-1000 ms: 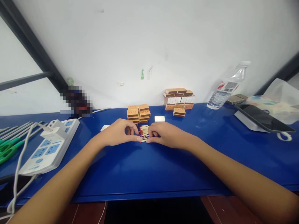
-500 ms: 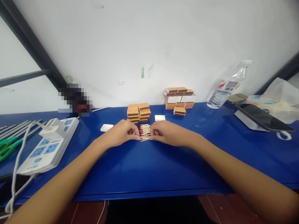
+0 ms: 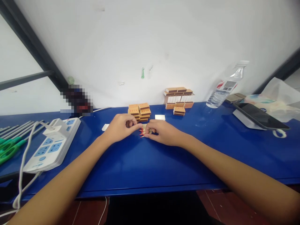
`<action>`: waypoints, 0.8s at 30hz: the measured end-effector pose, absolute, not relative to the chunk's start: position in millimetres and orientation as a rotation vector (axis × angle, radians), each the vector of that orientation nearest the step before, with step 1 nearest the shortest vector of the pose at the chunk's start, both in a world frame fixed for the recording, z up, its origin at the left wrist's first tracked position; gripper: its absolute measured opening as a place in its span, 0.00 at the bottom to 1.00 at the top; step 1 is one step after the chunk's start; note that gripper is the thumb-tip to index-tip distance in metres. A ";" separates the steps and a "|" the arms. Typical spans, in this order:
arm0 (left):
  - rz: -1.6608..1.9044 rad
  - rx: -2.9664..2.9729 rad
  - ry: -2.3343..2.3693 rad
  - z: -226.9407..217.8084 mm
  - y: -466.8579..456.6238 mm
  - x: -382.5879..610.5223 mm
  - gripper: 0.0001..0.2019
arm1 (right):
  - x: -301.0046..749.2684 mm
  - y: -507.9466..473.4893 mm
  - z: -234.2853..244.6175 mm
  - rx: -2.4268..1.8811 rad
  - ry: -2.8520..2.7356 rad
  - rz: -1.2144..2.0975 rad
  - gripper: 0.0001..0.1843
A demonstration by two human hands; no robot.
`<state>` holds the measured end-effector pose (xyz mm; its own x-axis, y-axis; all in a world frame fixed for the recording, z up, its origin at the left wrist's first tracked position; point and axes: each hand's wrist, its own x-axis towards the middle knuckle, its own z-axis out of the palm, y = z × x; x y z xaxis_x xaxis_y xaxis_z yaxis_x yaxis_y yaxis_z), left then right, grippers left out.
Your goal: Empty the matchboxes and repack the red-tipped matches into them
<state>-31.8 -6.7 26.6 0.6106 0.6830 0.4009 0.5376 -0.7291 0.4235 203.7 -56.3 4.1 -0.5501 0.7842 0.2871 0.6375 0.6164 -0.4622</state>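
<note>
Fingers of the left hand (image 3: 120,126) are loosely curled, the thumb stretched out apart from them with its tip beside the matches (image 3: 142,131), and nothing shows pinched there; those of the right hand (image 3: 165,132) are bent in over the pile, thumb and forefinger close together at its near edge, but whether they grip a match I cannot tell. Half a second ago the two hands flanked the matches at opposite ends and most of the sticks lay in view; now the right hand has closed in across them, and the left thumb has shifted from the near edge towards the far side. I judge that the bunch is being gathered and evened, the right hand now doing most of the steadying. The matches lie loose on the blue table (image 3: 131,168), red heads to the left. Just beyond is a stack of matchboxes (image 3: 139,112) in two columns; their contents are hidden. Beside it sits a small white box-like piece (image 3: 160,117), its inside not visible, and a white piece (image 3: 105,127) shows partly behind the left hand. Farther right stand a pair of matchboxes (image 3: 179,111), a matchbox structure (image 3: 179,98) by the wall, and a clear bottle (image 3: 219,95) partly filled with liquid.
</note>
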 end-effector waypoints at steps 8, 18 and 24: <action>1.019 2.720 1.084 27.3 0.0 -38.8 0.16 | 212.0 -49.0 4.7 -1.172 -2.341 0.301 0.07; 0.614 2.790 1.050 24.6 -14.1 -27.7 0.28 | 231.2 -43.0 8.4 -1.336 -2.372 0.157 0.11; 0.737 2.792 0.984 17.9 -19.2 -18.0 0.27 | 236.1 -26.1 17.6 -1.300 -2.144 -0.008 0.12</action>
